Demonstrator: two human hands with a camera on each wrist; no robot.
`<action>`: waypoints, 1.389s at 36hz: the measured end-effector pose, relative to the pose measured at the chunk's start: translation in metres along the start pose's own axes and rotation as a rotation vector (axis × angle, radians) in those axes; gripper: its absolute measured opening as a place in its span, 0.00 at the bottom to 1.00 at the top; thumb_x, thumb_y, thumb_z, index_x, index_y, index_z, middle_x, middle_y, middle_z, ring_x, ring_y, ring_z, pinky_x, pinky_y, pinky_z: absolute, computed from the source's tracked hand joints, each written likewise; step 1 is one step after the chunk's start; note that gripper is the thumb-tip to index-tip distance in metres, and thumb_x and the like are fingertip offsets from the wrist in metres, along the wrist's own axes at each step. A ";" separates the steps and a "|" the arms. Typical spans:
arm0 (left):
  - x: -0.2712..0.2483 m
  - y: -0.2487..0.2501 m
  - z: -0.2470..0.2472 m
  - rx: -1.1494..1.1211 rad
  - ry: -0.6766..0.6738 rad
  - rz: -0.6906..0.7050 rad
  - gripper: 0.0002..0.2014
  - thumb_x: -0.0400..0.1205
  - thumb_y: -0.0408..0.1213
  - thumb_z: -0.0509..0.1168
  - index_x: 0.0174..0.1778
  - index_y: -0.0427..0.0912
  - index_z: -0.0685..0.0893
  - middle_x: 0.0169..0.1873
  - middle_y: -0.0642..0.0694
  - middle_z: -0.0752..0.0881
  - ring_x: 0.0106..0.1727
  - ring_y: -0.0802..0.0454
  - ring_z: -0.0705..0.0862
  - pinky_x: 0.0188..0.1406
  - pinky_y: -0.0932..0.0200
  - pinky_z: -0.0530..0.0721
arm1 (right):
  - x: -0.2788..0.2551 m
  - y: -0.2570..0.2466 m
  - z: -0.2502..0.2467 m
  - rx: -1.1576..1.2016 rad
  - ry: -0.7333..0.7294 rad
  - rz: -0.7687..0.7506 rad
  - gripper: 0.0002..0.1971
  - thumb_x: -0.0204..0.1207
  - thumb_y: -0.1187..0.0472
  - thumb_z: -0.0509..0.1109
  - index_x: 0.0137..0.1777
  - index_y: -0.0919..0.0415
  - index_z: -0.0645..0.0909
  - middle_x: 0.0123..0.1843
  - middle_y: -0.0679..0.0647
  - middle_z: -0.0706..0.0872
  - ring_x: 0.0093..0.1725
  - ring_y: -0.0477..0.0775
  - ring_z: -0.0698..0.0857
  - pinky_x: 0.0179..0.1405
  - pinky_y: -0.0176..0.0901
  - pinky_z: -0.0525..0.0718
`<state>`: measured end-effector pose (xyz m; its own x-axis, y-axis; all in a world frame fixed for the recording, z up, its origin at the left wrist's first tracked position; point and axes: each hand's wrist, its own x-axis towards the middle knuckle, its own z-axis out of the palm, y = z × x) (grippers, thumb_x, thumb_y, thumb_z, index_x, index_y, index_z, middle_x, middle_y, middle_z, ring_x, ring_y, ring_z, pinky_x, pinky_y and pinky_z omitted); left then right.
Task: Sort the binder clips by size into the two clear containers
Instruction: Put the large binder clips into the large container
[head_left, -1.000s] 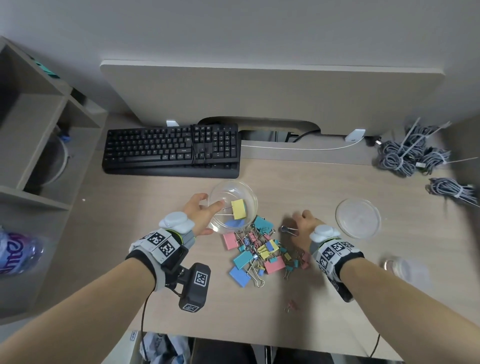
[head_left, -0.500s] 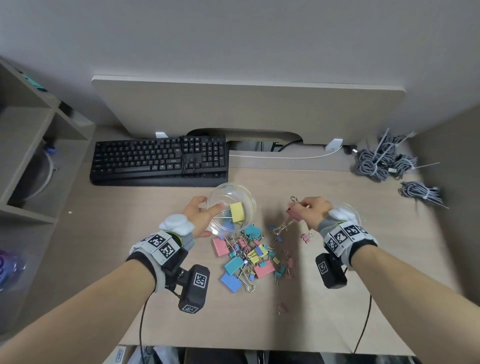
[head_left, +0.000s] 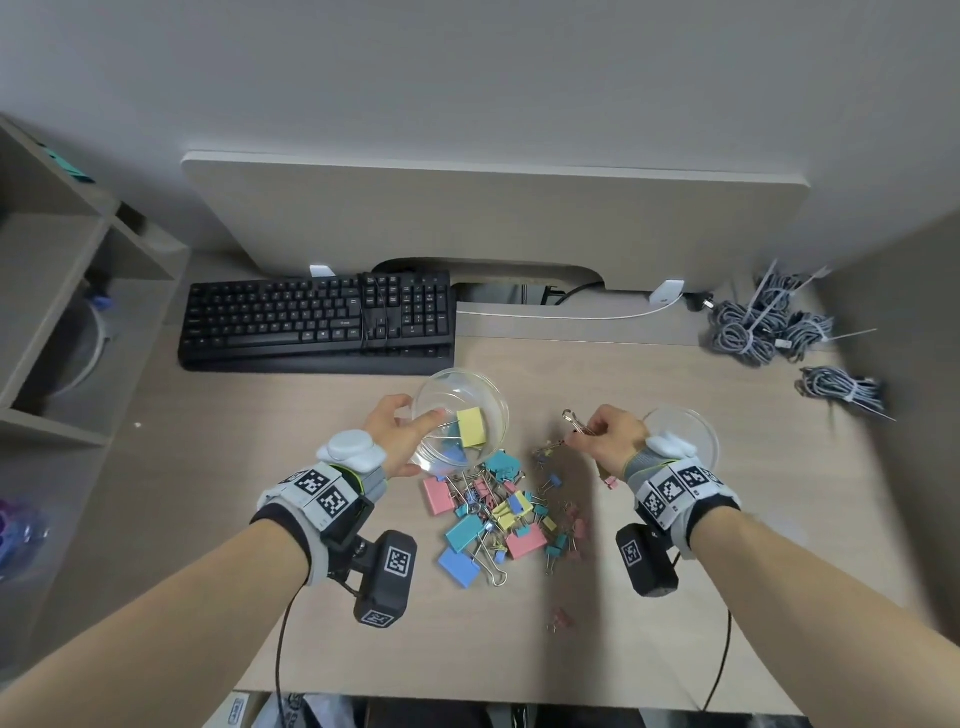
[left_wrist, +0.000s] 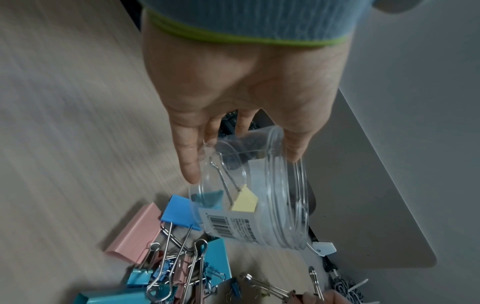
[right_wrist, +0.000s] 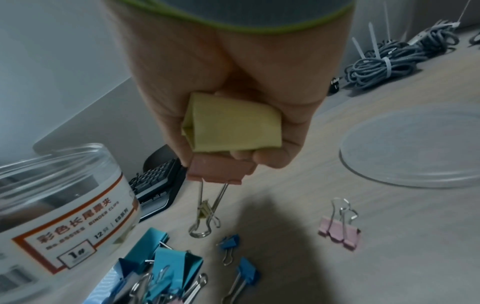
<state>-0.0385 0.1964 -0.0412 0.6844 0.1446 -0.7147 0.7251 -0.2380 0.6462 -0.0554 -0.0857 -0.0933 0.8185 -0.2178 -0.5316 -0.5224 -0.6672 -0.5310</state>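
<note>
My right hand (right_wrist: 228, 98) has a yellow binder clip (right_wrist: 233, 125) and a pink one clenched in its fist. Left hand (head_left: 397, 434) holds the tilted clear jar (head_left: 462, 415) by the pile. Light, stiff, slippery steel; I'd grab bodies, not the wire handles.

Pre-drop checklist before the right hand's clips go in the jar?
1. Right hand grip secure: ok. It holds a yellow binder clip and a pink binder clip.
2. Load is one size only: not ok. A tiny clip hangs snagged on the pink clip's wire handles.
3. Labelled clear jar steadied: ok. The left hand grips it, tilted, lid off.
4. Jar holds only large clips: cannot tell. One big yellow clip inside is plain; the rest is unclear.
5. Second container ready: cannot tell. Only a shallow clear dish or lid shows on the desk.
</note>
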 end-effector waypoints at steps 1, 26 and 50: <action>0.000 0.000 0.000 0.000 -0.002 0.000 0.34 0.78 0.47 0.73 0.78 0.47 0.67 0.64 0.41 0.78 0.59 0.43 0.79 0.58 0.37 0.86 | 0.000 0.002 0.003 -0.005 0.000 -0.003 0.14 0.69 0.50 0.76 0.40 0.57 0.76 0.29 0.54 0.83 0.22 0.54 0.82 0.27 0.46 0.84; 0.012 -0.004 0.005 0.043 -0.020 0.004 0.33 0.78 0.48 0.73 0.77 0.49 0.68 0.66 0.40 0.78 0.63 0.41 0.81 0.54 0.39 0.88 | 0.005 0.012 0.023 -0.384 0.122 -0.210 0.14 0.77 0.51 0.68 0.56 0.57 0.77 0.55 0.53 0.80 0.44 0.60 0.83 0.40 0.45 0.78; 0.011 0.009 0.001 0.012 -0.004 -0.031 0.36 0.77 0.40 0.74 0.79 0.49 0.64 0.71 0.37 0.73 0.65 0.37 0.78 0.51 0.44 0.86 | -0.021 -0.081 -0.005 -0.036 0.024 -0.425 0.19 0.69 0.38 0.73 0.39 0.53 0.75 0.35 0.50 0.85 0.31 0.50 0.80 0.30 0.46 0.80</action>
<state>-0.0242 0.1953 -0.0438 0.6614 0.1485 -0.7351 0.7449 -0.2446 0.6208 -0.0291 -0.0306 -0.0360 0.9648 0.0654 -0.2548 -0.1294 -0.7254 -0.6760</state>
